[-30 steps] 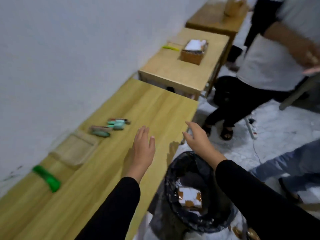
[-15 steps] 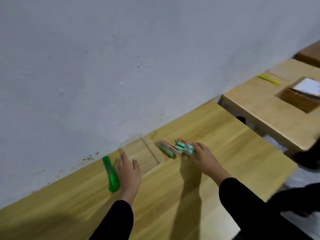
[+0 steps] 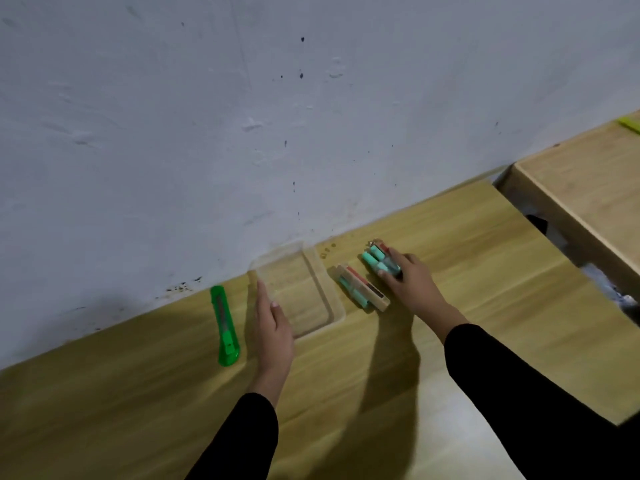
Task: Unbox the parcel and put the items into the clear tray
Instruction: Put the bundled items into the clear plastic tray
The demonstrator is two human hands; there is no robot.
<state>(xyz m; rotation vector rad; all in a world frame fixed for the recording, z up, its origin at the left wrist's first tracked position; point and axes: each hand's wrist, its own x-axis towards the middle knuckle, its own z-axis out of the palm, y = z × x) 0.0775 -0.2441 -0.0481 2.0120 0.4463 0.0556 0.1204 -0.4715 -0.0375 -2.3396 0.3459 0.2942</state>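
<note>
You find no text, brand, number or sign that can be read here: the packs [image 3: 363, 287] beside the clear tray [image 3: 323, 289] carry red and dark bands (any print on them is too blurred), and the green cutter [image 3: 225, 325] shows none.

Green utility knife [image 3: 224, 326] lies on wooden surface [image 3: 485, 271] near white wall [image 3: 242, 116]; second wooden surface [image 3: 588, 188] stands beside.

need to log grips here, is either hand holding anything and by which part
The right hand closes its fingers over the near end of the teal item pack on the table. The left hand holds nothing; it rests against the clear tray's left edge.
</note>
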